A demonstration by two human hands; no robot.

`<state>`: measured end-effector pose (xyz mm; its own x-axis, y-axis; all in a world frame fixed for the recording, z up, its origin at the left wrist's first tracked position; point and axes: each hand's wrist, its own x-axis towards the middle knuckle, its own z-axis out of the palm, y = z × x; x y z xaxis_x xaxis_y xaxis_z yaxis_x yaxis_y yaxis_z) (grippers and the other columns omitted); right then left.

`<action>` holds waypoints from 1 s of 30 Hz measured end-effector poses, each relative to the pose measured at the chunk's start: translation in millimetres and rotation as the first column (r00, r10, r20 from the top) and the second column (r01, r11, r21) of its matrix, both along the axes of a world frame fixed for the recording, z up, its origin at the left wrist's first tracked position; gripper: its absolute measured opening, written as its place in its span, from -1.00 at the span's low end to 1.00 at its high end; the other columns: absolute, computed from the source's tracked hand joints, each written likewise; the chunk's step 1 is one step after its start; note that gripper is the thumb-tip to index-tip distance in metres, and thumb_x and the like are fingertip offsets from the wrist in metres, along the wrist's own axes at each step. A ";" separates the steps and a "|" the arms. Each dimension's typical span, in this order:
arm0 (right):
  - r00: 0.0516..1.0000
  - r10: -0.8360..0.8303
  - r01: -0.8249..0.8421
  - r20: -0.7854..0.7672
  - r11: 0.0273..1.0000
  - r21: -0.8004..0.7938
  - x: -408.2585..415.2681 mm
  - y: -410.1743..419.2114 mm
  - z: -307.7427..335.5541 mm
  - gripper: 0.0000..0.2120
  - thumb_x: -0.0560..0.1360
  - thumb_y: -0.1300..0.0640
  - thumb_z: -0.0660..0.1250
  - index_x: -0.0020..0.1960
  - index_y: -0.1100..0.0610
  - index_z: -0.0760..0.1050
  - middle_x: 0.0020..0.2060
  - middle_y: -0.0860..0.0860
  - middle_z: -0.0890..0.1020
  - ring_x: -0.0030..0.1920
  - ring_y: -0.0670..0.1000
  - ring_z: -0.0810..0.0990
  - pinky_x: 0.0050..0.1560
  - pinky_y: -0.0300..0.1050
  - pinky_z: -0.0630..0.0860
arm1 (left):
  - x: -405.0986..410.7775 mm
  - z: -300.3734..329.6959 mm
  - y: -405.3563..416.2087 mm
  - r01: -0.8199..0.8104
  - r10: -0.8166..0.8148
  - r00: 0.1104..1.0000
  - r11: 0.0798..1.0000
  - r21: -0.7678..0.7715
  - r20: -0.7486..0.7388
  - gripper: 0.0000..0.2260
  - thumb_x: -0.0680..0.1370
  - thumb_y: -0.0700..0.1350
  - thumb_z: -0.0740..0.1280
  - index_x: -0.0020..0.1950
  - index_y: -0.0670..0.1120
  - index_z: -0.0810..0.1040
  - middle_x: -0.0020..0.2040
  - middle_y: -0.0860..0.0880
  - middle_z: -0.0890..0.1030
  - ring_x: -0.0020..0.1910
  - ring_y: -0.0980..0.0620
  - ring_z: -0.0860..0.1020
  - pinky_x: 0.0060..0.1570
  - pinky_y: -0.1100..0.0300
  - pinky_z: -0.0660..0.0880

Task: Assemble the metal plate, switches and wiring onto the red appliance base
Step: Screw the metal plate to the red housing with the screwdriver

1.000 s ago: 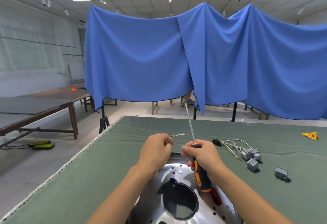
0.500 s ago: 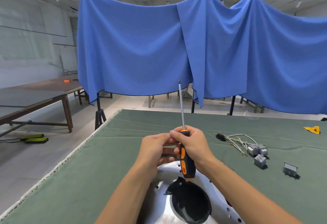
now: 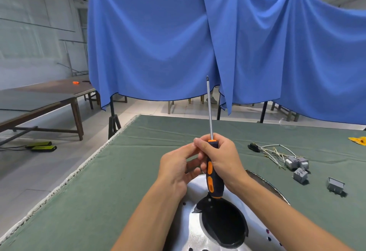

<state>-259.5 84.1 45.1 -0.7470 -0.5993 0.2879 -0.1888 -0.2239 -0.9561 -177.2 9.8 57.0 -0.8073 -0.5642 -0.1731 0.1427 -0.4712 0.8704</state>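
Both hands (image 3: 200,163) mid-table, clear of edges

text: none legible | labels: none | distant items possibly too blurred

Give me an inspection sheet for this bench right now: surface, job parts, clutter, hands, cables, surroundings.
Surface: green cloth covers the table, flat with a few creases.
Job's things: metal plate at the near edge with a dark round opening; grey switches lie apart to the right; one separate grey part lies further right.
Clutter: yellow object at the far right edge.
Hands: right hand grips the screwdriver, shaft pointing up; left hand beside it, fingers curled towards the handle, anything pinched too small to tell.
Cables: white wiring loose, joined to the switches.
Surroundings: blue curtain behind; wooden tables at left.
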 end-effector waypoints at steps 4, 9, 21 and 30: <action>0.988 -0.051 0.065 -0.144 0.994 0.092 2.8 4.1 2.2 -0.72 0.51 -0.03 0.35 -0.16 0.20 0.48 -0.53 0.00 0.52 -0.59 -0.02 0.45 -0.55 -0.21 0.39 | -1.8 0.6 -7.9 -0.185 0.188 0.980 0.981 0.054 -0.063 -0.91 0.54 -0.24 0.33 -0.13 -0.19 0.60 -0.29 -0.06 0.66 -0.37 0.05 0.55 -0.49 0.27 0.50; 0.691 -0.101 0.455 -0.715 0.830 0.322 -5.9 14.5 4.6 -0.43 0.47 -0.37 -0.05 -0.14 0.05 0.51 -0.40 -0.07 0.57 -0.31 -0.03 0.53 -0.25 -0.06 0.46 | 2.1 -1.0 -29.5 -0.325 0.355 0.918 0.929 0.178 -0.177 -0.82 0.61 -0.18 0.24 -0.18 -0.17 0.48 -0.39 -0.07 0.65 -0.49 0.08 0.58 -0.53 0.28 0.50; 0.573 0.138 0.572 -0.808 0.639 0.515 -8.0 27.4 -5.4 -0.32 0.53 -0.38 -0.04 -0.26 0.15 0.55 -0.42 0.02 0.57 -0.27 0.07 0.57 -0.28 -0.11 0.43 | 9.8 -29.0 -71.1 -0.293 0.411 0.864 0.879 0.376 -0.290 -0.81 0.64 -0.26 0.15 -0.13 -0.25 0.45 -0.21 -0.21 0.64 -0.37 -0.02 0.67 -0.38 0.14 0.62; 0.531 0.146 0.593 -0.835 0.640 0.489 -7.1 28.3 -10.6 -0.29 0.49 -0.43 -0.03 -0.36 0.16 0.46 -0.50 -0.01 0.53 -0.38 0.02 0.53 -0.38 -0.16 0.40 | 10.2 -31.1 -70.5 -0.264 0.376 0.861 0.905 0.333 -0.341 -0.81 0.65 -0.25 0.11 -0.07 -0.27 0.46 -0.29 -0.19 0.68 -0.29 -0.10 0.69 -0.32 0.10 0.64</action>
